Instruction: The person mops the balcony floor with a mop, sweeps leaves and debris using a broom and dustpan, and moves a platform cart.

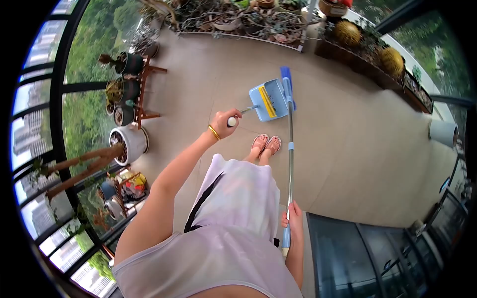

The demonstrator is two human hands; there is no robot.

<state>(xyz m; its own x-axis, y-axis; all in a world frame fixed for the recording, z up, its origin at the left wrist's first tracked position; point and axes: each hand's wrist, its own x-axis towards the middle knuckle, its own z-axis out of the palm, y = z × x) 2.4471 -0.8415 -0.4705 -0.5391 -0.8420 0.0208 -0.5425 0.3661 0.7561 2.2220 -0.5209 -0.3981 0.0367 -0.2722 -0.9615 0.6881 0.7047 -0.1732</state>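
My left hand [225, 123], with a gold bangle at the wrist, is closed around the top of the dustpan's handle, whose white end shows. The light-blue dustpan [257, 104] rests on the floor ahead of my feet, a yellow comb strip across it and some dark bits inside. Lower right, my right hand [293, 217] grips the long metal pole of a broom [291, 174] near its blue and white end. The broom's blue head [285, 74] is down at the dustpan's right edge; I cannot tell whether the two touch.
Potted plants [130, 89] on a wooden stand and a large white pot [130, 144] line the windows at left. A bed of succulents [238, 22] lies ahead, and a planter with round cacti [392, 62] stands at right. A white bucket-like pot [442, 133] sits further right. Dark glass panels [348, 248] are at lower right.
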